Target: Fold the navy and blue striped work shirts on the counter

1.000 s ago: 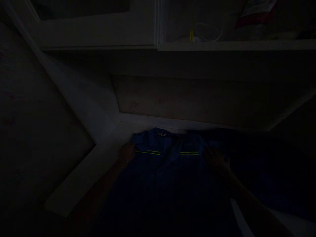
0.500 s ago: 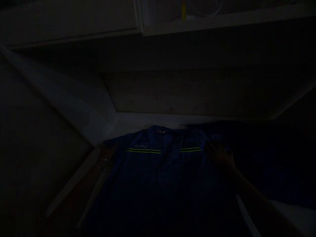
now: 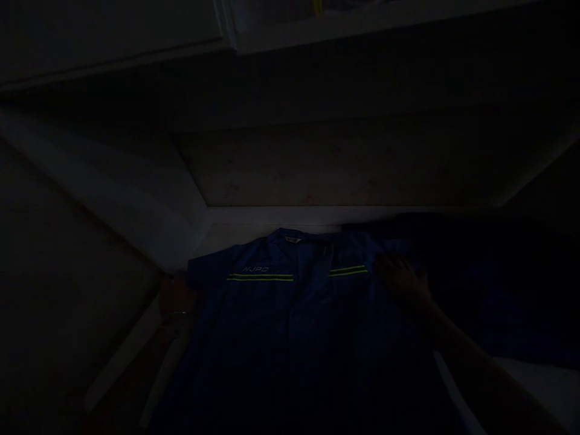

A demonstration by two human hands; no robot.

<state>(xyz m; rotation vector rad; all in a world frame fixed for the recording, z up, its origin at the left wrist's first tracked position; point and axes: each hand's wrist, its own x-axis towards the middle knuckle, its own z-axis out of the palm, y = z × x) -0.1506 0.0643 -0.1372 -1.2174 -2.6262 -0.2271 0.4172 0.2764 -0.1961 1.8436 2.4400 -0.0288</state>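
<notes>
The scene is very dark. A blue work shirt (image 3: 290, 314) with yellow-green chest stripes and small white lettering lies flat, collar away from me, on a pale surface (image 3: 136, 344). My left hand (image 3: 176, 299) is at the shirt's left shoulder edge, by the sleeve; a bracelet shows at the wrist. Whether it grips the cloth is too dark to tell. My right hand (image 3: 401, 281) lies flat on the shirt's right chest, fingers spread, just past the right stripe.
A pale wall (image 3: 326, 175) rises behind the surface, with a white ledge (image 3: 317, 214) at its foot. A white sloping beam (image 3: 113, 193) runs down at the left. A shelf edge (image 3: 362, 24) crosses the top. Dark cloth (image 3: 498, 284) lies at right.
My left hand has slid outward to the left, from the chest stripe to the shoulder edge, and the left sleeve now lies spread. My right hand stays put. The view tipped down.
</notes>
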